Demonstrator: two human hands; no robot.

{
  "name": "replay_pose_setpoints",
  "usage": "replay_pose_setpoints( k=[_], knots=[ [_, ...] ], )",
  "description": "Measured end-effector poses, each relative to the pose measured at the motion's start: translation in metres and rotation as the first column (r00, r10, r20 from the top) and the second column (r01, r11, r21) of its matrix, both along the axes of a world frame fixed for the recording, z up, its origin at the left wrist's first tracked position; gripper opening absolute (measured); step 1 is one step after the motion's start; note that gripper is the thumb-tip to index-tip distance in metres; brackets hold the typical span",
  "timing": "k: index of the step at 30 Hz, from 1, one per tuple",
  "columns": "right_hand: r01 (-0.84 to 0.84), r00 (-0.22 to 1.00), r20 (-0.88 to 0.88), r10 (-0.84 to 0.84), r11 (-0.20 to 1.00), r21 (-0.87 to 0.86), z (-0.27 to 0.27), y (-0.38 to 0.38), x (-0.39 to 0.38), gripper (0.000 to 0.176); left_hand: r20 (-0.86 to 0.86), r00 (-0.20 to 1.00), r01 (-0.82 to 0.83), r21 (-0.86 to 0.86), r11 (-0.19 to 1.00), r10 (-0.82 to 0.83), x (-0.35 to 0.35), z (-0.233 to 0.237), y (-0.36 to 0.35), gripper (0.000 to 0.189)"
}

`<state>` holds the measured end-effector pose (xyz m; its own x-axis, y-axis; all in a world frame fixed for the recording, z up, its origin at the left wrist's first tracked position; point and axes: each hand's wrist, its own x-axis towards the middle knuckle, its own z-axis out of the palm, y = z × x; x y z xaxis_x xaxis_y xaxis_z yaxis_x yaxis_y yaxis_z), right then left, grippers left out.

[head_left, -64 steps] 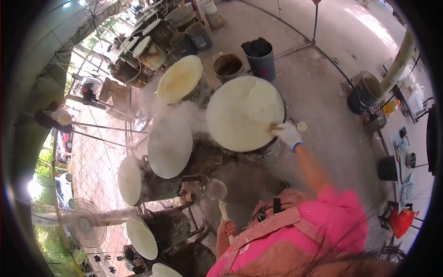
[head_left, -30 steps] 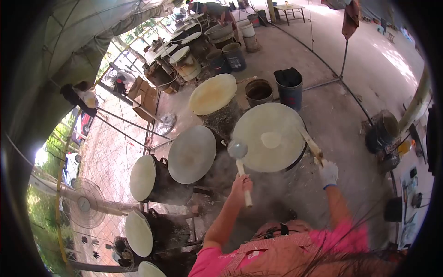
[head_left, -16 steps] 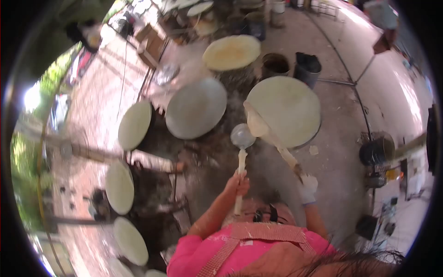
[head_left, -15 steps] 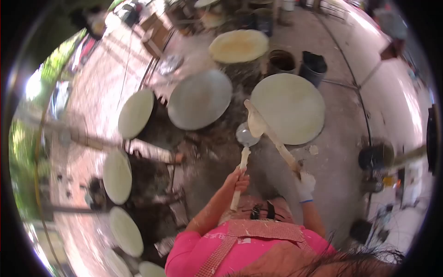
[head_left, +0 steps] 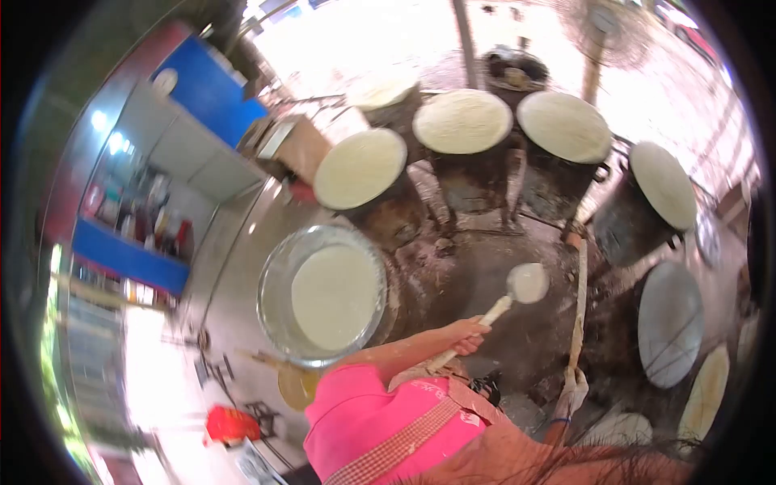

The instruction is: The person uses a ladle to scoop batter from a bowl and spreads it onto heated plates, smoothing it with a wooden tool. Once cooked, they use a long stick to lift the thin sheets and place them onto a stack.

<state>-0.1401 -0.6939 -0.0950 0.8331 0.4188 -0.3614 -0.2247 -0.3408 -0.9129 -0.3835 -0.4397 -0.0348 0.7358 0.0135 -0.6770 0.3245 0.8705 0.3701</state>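
My left hand (head_left: 466, 334) is wrapped around the pale handle of a ladle (head_left: 527, 283). White batter lies in the ladle's round bowl, which is over the dark floor. To the right, my right hand (head_left: 575, 388), in a white glove, grips the lower end of a long wooden stick (head_left: 579, 311) held nearly upright in view. A large metal basin (head_left: 276, 293) of white batter (head_left: 335, 295) stands left of my left hand. Ahead, several round griddles carry pale sheets, among them a left griddle (head_left: 360, 168), a middle griddle (head_left: 462, 121) and a right griddle (head_left: 564, 125).
Dark drum stoves (head_left: 473, 182) under the griddles form an arc around me. A grey round griddle (head_left: 671, 323) is at the right. Cardboard boxes (head_left: 297, 148) stand behind the left griddle. Beside the basin is a yellow container (head_left: 297, 386); a red bag (head_left: 232, 423) lies farther down.
My view has swung left, bringing the batter basin into sight. The ladle, which looked bare and shiny, now holds white batter. Both hands keep hold of the same tools.
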Motion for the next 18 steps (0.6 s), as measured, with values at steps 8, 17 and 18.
replay_pose_setpoints(
  k=[8, 17, 18],
  knots=[
    [-0.747, 0.394, 0.42, 0.818, 0.551, -0.372, 0.079, 0.245, -0.056, 0.027, 0.156, 0.636, -0.757, -0.067, 0.65, 0.756, -0.199, 0.018, -0.037, 0.044],
    [-0.419, -0.654, 0.25, 0.713, -0.066, -0.906, 0.057, 0.417, -0.3, 0.026, -0.232, 0.281, -0.928, 0.18, 0.325, 0.931, -0.371, -0.152, 0.008, 0.029],
    [-0.37, -0.744, 0.205, 0.636, -0.137, -0.919, 0.05, 0.416, -0.316, 0.026, -0.252, 0.271, -0.938, 0.149, 0.314, 0.929, -0.377, -0.182, 0.007, 0.029]
  ],
)
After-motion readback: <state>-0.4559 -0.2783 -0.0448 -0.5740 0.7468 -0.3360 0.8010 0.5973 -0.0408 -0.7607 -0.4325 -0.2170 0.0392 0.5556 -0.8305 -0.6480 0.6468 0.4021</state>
